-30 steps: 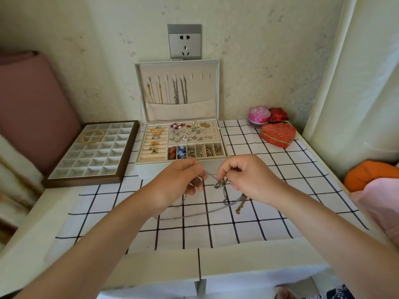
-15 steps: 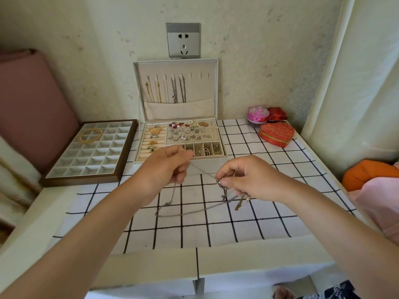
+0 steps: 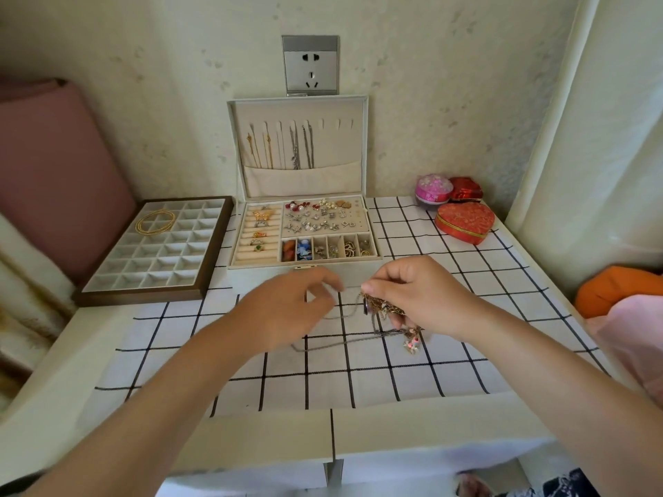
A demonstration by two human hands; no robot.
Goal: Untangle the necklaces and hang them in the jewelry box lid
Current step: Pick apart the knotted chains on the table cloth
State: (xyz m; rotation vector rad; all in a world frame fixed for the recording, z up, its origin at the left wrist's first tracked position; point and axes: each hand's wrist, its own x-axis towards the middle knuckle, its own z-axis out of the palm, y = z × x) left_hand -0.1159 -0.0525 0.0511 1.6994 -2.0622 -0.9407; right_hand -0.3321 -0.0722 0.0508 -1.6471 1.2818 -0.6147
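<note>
While both hands work just above the checked cloth [image 3: 412, 382], the tangled necklaces [image 3: 382, 310] hang in front of the jewelry box [image 3: 272, 278], close to its front wall and clasp. The right hand [image 3: 423, 299] has its fingers curled round the knot of gold and dark chains, with a small pink charm [image 3: 412, 344] dangling below it. The left hand [image 3: 283, 310] is blurred; its thumb and forefinger appear to pinch one thin silver chain [image 3: 344, 343], which runs into the knot and sags in a long loop onto the cloth.

Between the hands and the near edge of the surface [image 3: 251, 446] lies a wide stretch of bare cloth, several squares deep. The cloth stops short of the left edge, where the surface shows plain.

Behind, the box lid [image 3: 358, 113] stands upright against the wall under a socket [image 3: 310, 64]. Four hung necklaces [image 3: 283, 148] fill its left hooks, their ends tucked in the pocket; the hooks at its right show as plain tabs.

A compartment tray [image 3: 150, 270] sits just beside the box on the left, its outer corner near the left edge, with gold bangles [image 3: 156, 221] in a back cell. A red heart box [image 3: 464, 222], a pink round box [image 3: 433, 188] and a small red box [image 3: 465, 189] cluster at the back right corner, well apart from the hands.
</note>
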